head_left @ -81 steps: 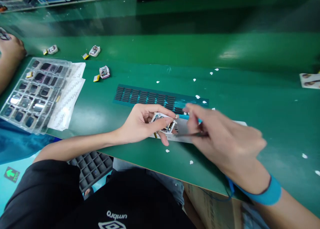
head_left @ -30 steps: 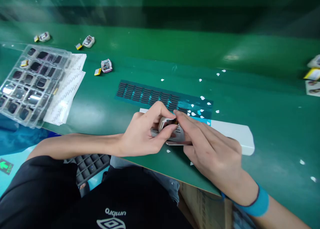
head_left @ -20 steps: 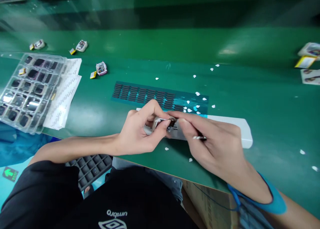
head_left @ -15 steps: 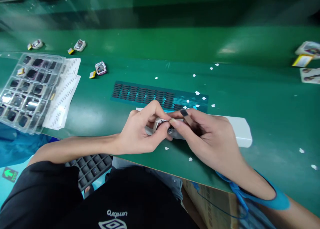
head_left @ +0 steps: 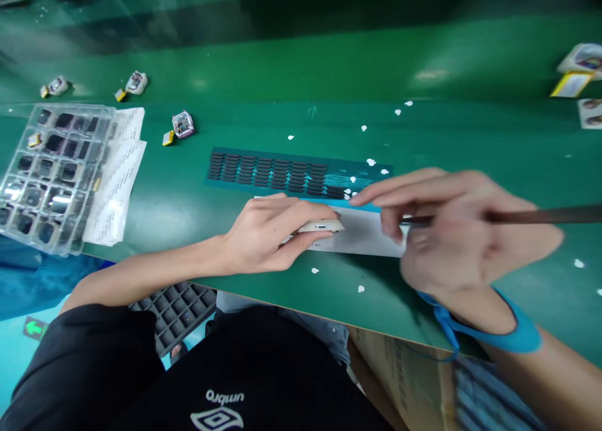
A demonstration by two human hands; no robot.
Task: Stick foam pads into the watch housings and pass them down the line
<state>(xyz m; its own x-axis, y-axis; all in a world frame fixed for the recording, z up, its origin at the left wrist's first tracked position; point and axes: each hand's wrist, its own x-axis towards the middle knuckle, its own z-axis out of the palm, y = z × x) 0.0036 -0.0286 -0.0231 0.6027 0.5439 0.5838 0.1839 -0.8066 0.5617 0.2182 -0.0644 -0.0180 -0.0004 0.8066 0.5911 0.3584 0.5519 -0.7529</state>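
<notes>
My left hand (head_left: pixel 268 230) pinches a small white device case (head_left: pixel 320 226) flat against a white block (head_left: pixel 367 236) on the green bench. Blurred by motion, my right hand (head_left: pixel 451 230) is raised to the right of the case and grips thin dark tweezers (head_left: pixel 540 216) that point right. A blue strap (head_left: pixel 493 330) circles that wrist. Just beyond both hands lies a teal sheet of small black pads (head_left: pixel 282 172).
A clear compartment tray of parts (head_left: pixel 47 174) lies on printed papers (head_left: pixel 117 174) at the left. Three small device cases (head_left: pixel 182 124) with yellow pieces lie further back. White paper bits (head_left: pixel 360 288) dot the bench. A black grid tray (head_left: pixel 174 308) is under the bench edge.
My right hand has pulled back from the case toward the right, carrying the tweezers. My left hand has lowered the case flat onto the white block.
</notes>
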